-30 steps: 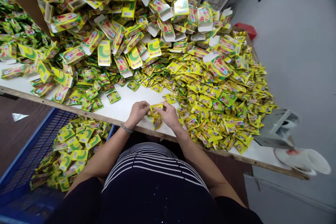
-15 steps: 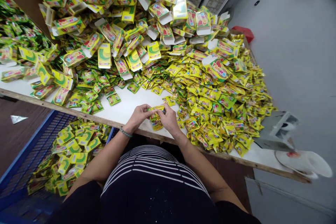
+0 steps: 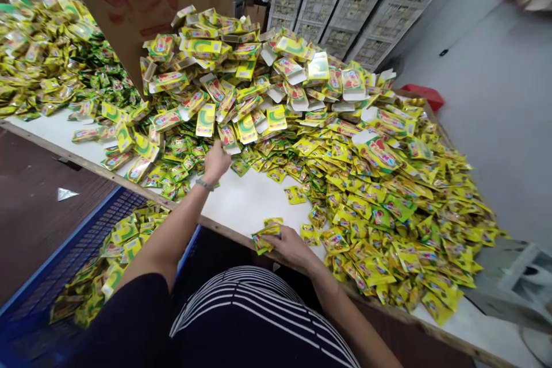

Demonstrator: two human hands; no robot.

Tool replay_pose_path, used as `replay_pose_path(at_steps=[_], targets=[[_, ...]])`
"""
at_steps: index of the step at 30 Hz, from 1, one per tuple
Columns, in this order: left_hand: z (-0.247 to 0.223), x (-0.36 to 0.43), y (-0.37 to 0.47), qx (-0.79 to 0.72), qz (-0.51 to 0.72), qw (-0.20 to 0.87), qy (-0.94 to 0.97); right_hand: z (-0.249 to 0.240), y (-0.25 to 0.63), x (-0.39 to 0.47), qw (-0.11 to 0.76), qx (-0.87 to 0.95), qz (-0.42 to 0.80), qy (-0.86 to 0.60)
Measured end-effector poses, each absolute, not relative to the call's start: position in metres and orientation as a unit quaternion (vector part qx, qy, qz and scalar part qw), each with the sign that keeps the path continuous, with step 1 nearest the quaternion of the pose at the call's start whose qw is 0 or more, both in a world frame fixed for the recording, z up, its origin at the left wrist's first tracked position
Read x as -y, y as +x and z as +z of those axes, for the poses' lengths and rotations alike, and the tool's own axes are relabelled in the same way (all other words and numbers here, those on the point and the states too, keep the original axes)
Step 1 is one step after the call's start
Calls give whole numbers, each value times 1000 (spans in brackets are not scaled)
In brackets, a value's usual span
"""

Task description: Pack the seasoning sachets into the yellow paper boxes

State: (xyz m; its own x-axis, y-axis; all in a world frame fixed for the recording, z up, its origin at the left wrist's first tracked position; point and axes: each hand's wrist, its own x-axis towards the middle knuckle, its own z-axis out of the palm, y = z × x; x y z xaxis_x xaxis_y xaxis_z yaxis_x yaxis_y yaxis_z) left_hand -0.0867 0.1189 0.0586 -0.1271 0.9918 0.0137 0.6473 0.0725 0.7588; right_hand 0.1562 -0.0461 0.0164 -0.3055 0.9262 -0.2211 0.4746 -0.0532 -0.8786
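My left hand (image 3: 217, 162) is stretched forward to the front of the carton heap. Its fingers are closed at the lower left edge of a small candy box (image 3: 229, 139) printed in yellow, green and red, with an open white flap; the fingertips are partly hidden. Near the table's front edge, my right hand (image 3: 290, 246) grips several small yellow-green candy packets (image 3: 264, 239) between thumb and fingers. Loose yellow packets (image 3: 295, 194) lie on the white tabletop (image 3: 241, 207) between the hands. To the right rises a large pile of yellow packets (image 3: 371, 224).
Open-flapped small cartons (image 3: 254, 69) are heaped at the back, against a large brown cardboard box (image 3: 142, 0). Below the table on the left, a blue crate (image 3: 90, 247) holds filled boxes. A grey metal piece (image 3: 509, 282) stands at the right end. White crates (image 3: 332, 6) are stacked behind.
Both hands were together over the packets. My left hand has let go and moved forward to a box in the heap; my right hand keeps the packets. The view has shifted.
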Motion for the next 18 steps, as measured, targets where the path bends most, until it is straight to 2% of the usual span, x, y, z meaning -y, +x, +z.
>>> replay_pose_path(at_steps=[3, 6, 10, 13, 18], targets=[[73, -157, -106, -693, 203, 43, 691, 2, 164, 42, 252, 649, 357, -622], [76, -179, -115, -626, 117, -44, 770, -12, 183, 29, 275, 611, 244, -701], [69, -177, -109, -586, 87, -75, 802, -21, 198, 22, 299, 603, 225, -704], [58, -143, -89, -548, 88, -71, 829, -26, 196, 25, 323, 590, 238, -700], [43, -60, -50, -499, 63, 29, 864, -30, 195, 29, 343, 565, 257, -705]])
